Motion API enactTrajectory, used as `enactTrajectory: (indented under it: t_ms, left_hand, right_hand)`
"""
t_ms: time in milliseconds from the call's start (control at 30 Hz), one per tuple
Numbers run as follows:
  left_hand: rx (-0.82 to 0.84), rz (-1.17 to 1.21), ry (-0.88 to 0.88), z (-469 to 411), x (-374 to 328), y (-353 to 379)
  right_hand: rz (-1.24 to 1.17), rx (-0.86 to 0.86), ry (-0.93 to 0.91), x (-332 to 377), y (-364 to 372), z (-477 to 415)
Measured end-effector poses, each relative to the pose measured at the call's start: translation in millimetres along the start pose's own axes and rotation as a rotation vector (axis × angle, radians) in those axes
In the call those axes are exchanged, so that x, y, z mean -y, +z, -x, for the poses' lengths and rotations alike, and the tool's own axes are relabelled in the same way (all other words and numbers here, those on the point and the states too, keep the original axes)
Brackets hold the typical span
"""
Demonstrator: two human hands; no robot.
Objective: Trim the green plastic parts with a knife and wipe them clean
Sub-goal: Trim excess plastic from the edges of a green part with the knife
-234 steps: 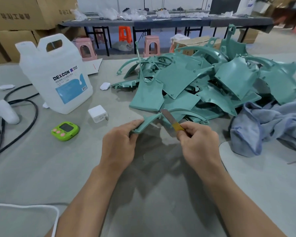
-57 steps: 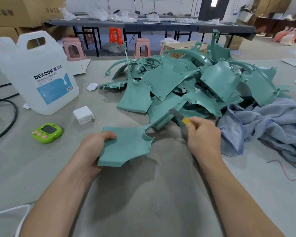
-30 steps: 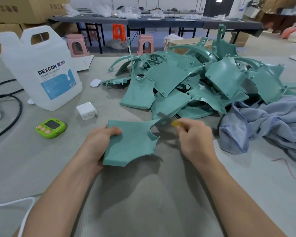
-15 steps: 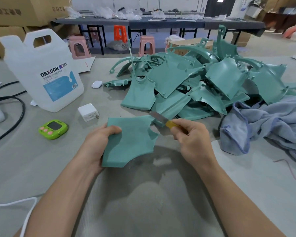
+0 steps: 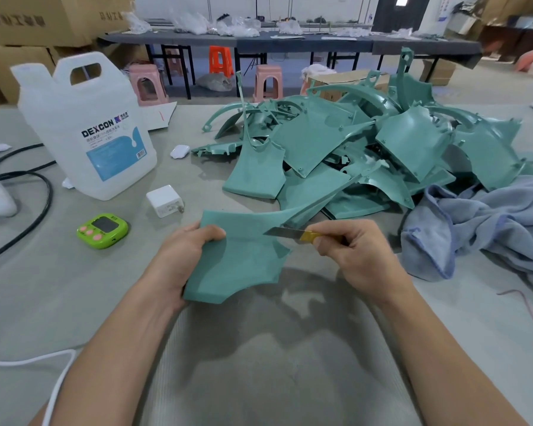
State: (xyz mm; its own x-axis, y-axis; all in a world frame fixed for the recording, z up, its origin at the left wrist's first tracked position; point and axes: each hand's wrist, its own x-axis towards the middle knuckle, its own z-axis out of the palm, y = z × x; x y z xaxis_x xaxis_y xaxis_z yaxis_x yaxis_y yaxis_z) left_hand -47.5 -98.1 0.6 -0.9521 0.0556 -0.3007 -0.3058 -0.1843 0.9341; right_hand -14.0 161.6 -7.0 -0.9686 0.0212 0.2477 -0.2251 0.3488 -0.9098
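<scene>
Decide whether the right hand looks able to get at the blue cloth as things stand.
Probably yes. The blue cloth lies on the table just right of the right hand, with nothing between them. But that hand grips the knife, so it would likely have to put it down first.

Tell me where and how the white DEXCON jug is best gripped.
Probably grip the handle at the top of the jug, coming from above: it stands upright, and the opening under the handle lets fingers curl through.
</scene>
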Motion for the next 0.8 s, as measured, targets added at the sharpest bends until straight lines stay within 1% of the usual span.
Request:
enactTrajectory:
  t_ms: [133,300,433,533,667,800]
  left_hand:
    - [0.016,-0.011,-0.021,-2,0,-3]
    - [-0.013,-0.045,-0.043,-2,2,-2]
    - [-0.034,-0.024,-0.058,-2,1,-2]
    - [-0.061,0.003,-0.069,-2,0,-3]
    - [-0.074,0.026,-0.101,1,-2,-3]
    - [-0.054,0.007,-0.121,2,-4,-1]
  right_hand:
    - [-0.009,0.032,0.003,1,5,-2]
    - [0.069,0.171,0.024,-1,-5,-2]
    - [-0.013,0.061,0.011,-3,0,-4]
    - [0.009,0.091,0.02,-4,-2,-5]
    - [0.024,0.137,-0.013,-1,-15,-4]
    - [-0.025,0.057,-0.04,-1,-6,-5]
